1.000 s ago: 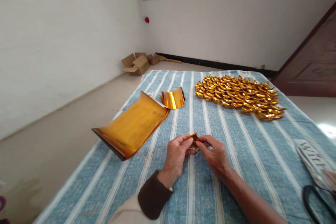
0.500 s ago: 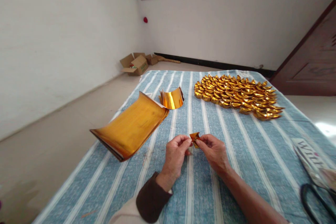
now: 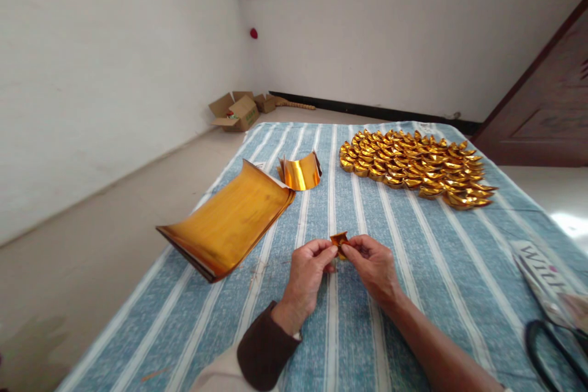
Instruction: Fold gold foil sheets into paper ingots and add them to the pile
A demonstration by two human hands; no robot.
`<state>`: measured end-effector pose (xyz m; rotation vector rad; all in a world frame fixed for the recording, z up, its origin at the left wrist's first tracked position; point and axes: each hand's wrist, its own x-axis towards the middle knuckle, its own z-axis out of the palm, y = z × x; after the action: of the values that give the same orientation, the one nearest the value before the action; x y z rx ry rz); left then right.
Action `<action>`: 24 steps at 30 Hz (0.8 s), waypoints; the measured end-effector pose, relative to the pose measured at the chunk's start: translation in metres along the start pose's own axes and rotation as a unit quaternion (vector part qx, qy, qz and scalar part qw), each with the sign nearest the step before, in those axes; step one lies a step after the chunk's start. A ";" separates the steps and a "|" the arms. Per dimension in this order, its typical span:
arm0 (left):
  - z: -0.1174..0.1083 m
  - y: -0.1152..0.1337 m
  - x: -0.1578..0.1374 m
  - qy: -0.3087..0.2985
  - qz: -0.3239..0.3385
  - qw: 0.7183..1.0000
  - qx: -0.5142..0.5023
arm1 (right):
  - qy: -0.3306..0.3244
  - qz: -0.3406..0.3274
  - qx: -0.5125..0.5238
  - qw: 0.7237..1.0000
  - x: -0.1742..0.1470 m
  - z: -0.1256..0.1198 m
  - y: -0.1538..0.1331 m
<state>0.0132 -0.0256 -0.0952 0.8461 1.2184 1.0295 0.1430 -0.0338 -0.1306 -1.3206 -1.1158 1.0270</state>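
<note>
A small partly folded piece of gold foil paper (image 3: 339,238) is pinched between both hands above the striped cloth. My left hand (image 3: 310,267) grips its left side with thumb and fingers. On the right side, my right hand (image 3: 374,263) is closed on it the same way, the thumbs almost meeting. The fingers cover much of its lower part. Beyond my left hand lies a stack of large gold foil sheets (image 3: 239,214) with curled ends. A smaller curved stack of gold foil sheets (image 3: 302,173) stands behind it. Many folded gold paper ingots (image 3: 408,162) sit grouped at the far right.
A blue and white striped cloth (image 3: 271,318) covers the table. Scissors with black handles (image 3: 535,349) lie at the near right edge beside a plastic bag with lettering (image 3: 542,272). Open cardboard boxes (image 3: 236,113) stand on the floor by the wall.
The thumbs have come slightly closer together on the foil piece, and its upper flap has changed shape a little. The stacks and the folded ingots stay where they were.
</note>
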 end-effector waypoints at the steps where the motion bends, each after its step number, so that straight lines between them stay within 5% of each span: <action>1: 0.000 0.000 0.000 -0.003 -0.002 1.000 0.001 | 0.000 0.001 0.003 1.000 0.000 0.000 0.000; 24: -0.007 -0.011 0.006 -0.094 -0.003 0.995 -0.040 | 0.000 -0.010 -0.016 1.000 -0.003 0.002 0.003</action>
<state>0.0079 -0.0241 -0.1086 0.8570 1.0129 0.9648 0.1405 -0.0362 -0.1337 -1.3317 -1.1483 0.9978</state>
